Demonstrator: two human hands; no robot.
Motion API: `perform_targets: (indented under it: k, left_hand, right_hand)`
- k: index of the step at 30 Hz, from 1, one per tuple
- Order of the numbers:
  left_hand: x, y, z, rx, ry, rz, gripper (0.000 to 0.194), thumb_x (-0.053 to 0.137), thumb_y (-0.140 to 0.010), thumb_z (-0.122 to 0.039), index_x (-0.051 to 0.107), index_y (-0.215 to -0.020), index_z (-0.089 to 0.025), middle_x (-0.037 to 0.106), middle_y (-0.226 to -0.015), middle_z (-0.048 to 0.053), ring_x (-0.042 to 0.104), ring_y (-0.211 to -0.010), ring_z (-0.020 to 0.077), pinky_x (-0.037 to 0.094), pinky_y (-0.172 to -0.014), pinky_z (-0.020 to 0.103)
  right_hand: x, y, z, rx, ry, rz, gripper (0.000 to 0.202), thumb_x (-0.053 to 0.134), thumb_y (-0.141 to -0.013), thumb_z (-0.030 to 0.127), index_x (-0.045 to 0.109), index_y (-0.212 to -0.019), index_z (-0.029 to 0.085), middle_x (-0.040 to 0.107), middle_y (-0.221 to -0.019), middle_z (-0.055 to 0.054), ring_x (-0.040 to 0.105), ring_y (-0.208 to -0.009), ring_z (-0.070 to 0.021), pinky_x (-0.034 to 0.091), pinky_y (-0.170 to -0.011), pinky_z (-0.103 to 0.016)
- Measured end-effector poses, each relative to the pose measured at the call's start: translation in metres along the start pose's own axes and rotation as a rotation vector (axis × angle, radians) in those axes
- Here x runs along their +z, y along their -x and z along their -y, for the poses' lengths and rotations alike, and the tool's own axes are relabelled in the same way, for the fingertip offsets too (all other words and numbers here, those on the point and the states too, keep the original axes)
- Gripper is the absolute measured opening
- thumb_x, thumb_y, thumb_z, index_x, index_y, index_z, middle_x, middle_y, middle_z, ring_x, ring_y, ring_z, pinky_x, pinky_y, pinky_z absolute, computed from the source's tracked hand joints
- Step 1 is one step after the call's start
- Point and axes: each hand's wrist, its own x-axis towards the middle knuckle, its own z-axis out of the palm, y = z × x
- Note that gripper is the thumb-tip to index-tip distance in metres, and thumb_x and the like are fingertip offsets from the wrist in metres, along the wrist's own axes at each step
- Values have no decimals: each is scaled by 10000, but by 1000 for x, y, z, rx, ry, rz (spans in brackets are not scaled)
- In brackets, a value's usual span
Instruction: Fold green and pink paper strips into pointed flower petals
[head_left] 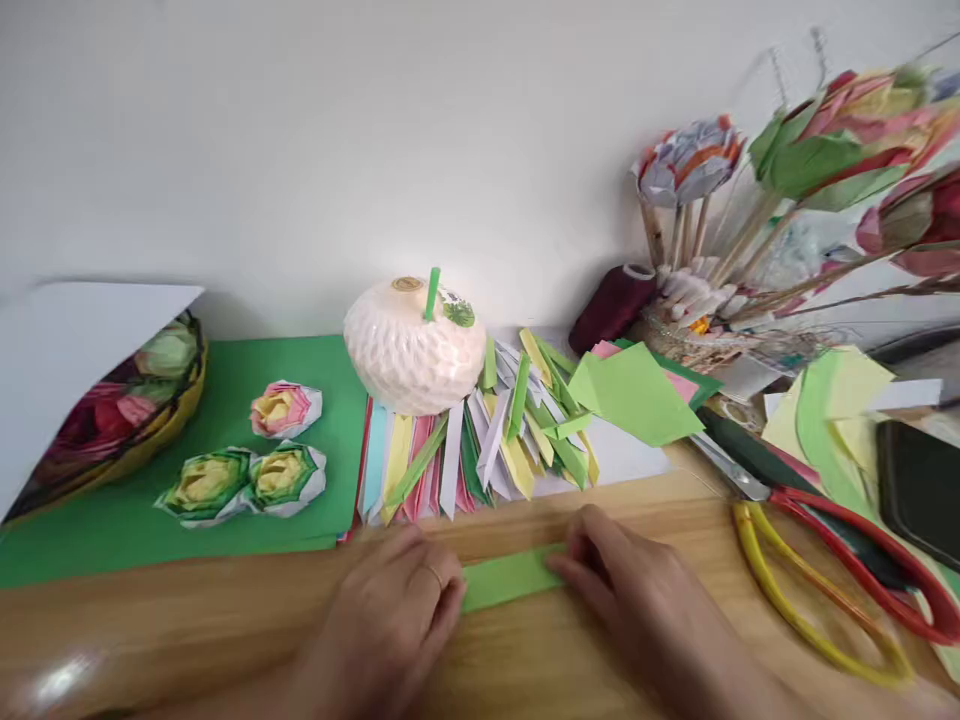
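left hand [394, 605]: fingers curled, gripping left end of green paper strip [514, 580] | right hand [637, 575]: thumb and finger pinching its right end | strip: stretched between both hands at the wooden table [555, 655], nearer than the folded strips [517, 420] | scissors [802, 500]: beyond right hand, to the right

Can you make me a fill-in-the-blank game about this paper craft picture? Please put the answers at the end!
1. The left hand and the right hand are at opposite ends of a paper strip coloured ____.
2. The ring is on the ____ hand.
3. There are ____ small paper flowers lying directly on the green paper.
4. A green stick pokes up from a round ____ object.

Missing words: green; left; three; white.
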Motion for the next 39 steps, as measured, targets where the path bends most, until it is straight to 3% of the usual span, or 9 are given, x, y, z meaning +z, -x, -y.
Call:
perform_targets:
  k: [12,17,19,23,29,32,34,36,39]
  left_hand:
    - [2,-1,0,19,8,-12,261,380,-886,-43,467,-677,-174,526,-590,-29,479,-564,130,368,-554,229]
    - [1,-2,-1,23,-95,28,349,315,-947,-99,492,-655,-168,526,-626,0,480,-603,144,370,-569,250]
    - [0,-1,-1,88,-171,18,367,307,-969,-123,544,-692,-164,551,-677,14,485,-627,148,369,-561,253]
    - [-1,3,-3,355,-339,-62,244,386,-956,-125,627,-922,-152,581,-721,17,489,-663,160,376,-572,273]
    - [1,12,-8,393,-427,37,304,342,-925,-83,591,-1099,-71,592,-762,54,492,-650,171,351,-554,303]
    - [2,15,-9,395,-456,63,324,346,-896,-73,574,-1125,-61,582,-754,56,489,-650,177,334,-547,309]
    - [2,17,-10,389,-481,82,323,354,-886,-78,575,-1122,-64,577,-747,53,488,-657,180,327,-549,310]
    - [2,18,-10,382,-496,94,306,371,-888,-90,581,-1110,-66,567,-726,42,481,-647,176,314,-546,310]
    - [2,19,-11,370,-501,106,315,355,-900,-97,580,-1119,-64,559,-719,37,477,-636,175,303,-551,314]
  right_hand:
    - [3,-5,-2,-31,35,-7,224,570,-844,190,385,-727,238,564,-587,78,547,-459,-129,353,-443,-219]
    - [1,-5,0,-39,47,-4,239,605,-822,174,394,-727,236,562,-576,79,527,-443,-128,334,-425,-215]
    - [0,-5,1,-34,44,-9,238,606,-829,181,397,-729,234,567,-579,74,530,-447,-129,338,-427,-216]
    - [-1,-5,4,-31,34,-14,239,611,-836,178,406,-724,229,574,-583,69,539,-453,-128,349,-430,-215]
    - [-2,-3,3,-98,74,-79,203,579,-861,176,442,-716,212,575,-602,49,545,-469,-129,373,-429,-224]
    - [-4,-1,7,-268,195,-225,197,440,-942,211,533,-770,184,611,-679,-15,580,-575,-175,422,-495,-274]
    - [-5,1,14,-409,242,-292,256,354,-979,208,600,-944,147,674,-844,-59,623,-759,-199,471,-657,-313]
    - [-5,5,21,-528,299,-312,305,338,-995,237,586,-1125,115,679,-1087,-78,591,-1029,-207,427,-885,-334]
    - [2,12,27,-602,425,-309,546,288,-977,508,586,-1171,95,611,-1255,-96,483,-1208,-215,341,-983,-347]
